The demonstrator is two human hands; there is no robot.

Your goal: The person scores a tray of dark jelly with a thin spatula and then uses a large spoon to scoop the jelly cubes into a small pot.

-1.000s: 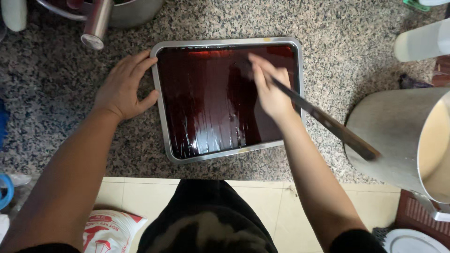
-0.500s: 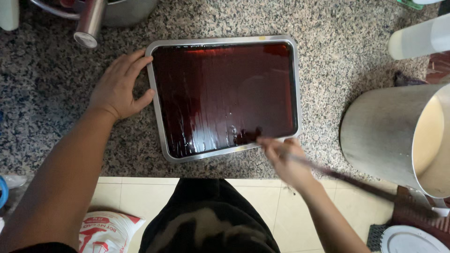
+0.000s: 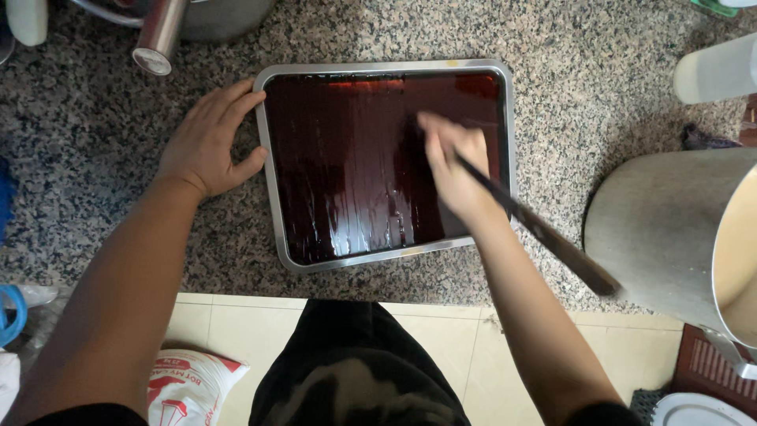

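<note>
Tray (image 3: pixel 270 170) of dark red jelly sits mid-counter (image 3: pixel 102 142), and the right hand (image 3: pixel 453 170), fingers clamped around a long dark-handled knife (image 3: pixel 544 237), has swung back up from the near rim to the far right part of the slab, so another cutting stroke looks under way. Left hand (image 3: pixel 206 142) stays flat on the counter, fingers spread against the tray's left rim. Big steel pot (image 3: pixel 670 229) stands right.

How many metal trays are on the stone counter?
1: a rectangular metal tray of dark, glossy filling sits mid-counter, the left hand on its left rim and the right hand over it holding a long dark tool.
</note>
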